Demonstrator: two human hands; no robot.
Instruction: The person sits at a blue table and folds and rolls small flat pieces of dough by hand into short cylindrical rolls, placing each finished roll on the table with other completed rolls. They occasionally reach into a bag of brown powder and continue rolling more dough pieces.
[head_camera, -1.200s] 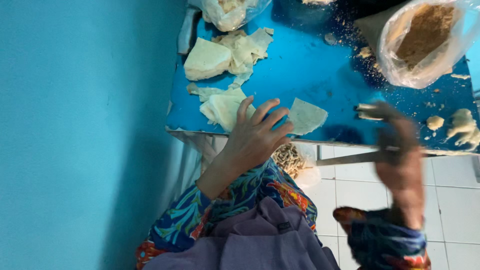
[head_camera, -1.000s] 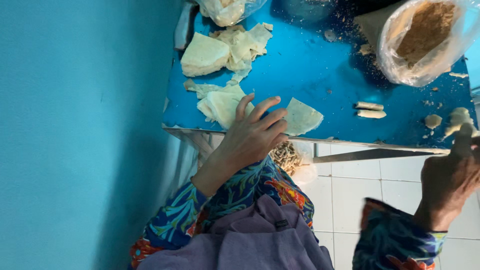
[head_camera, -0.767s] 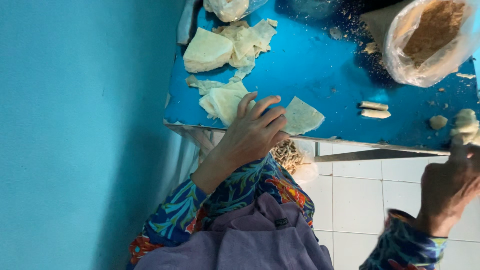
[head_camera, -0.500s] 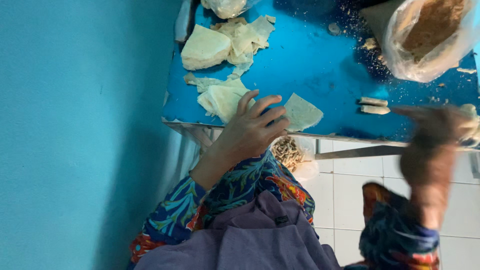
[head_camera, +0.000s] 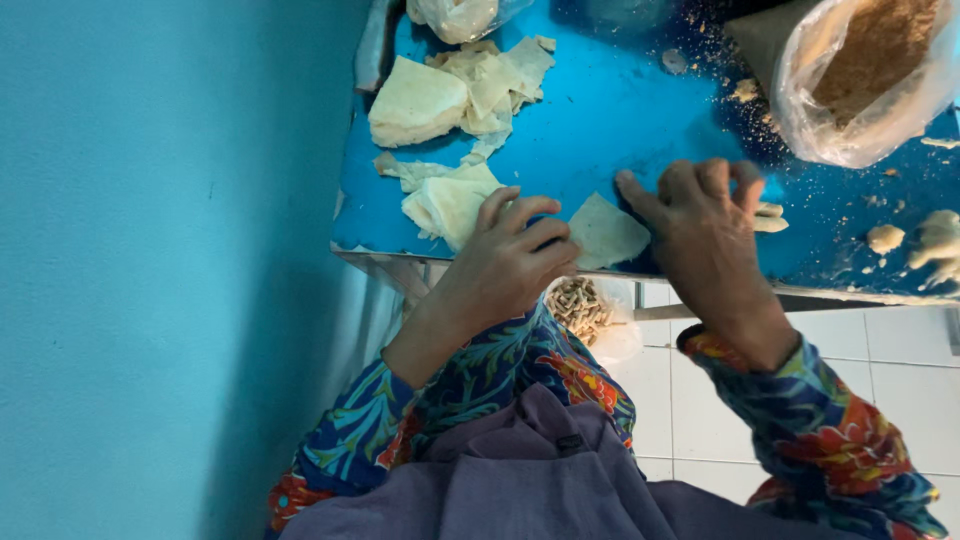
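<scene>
Pale dough wrapper (head_camera: 606, 232), flat near the blue desk (head_camera: 620, 120) edge, between my hands. My right hand (head_camera: 705, 225) spread flat, fingers touching its corner, gripping nothing. My left hand (head_camera: 505, 265) loosely curled on a wrapper stack (head_camera: 448, 203). Bag of crumbs (head_camera: 865, 75) beyond.

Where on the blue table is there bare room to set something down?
The widest bare stretch of the blue table lies between the pile of pale sheets and the bag of brown crumbs. The near edge is crowded: left hand, right hand, single sheet.
</scene>
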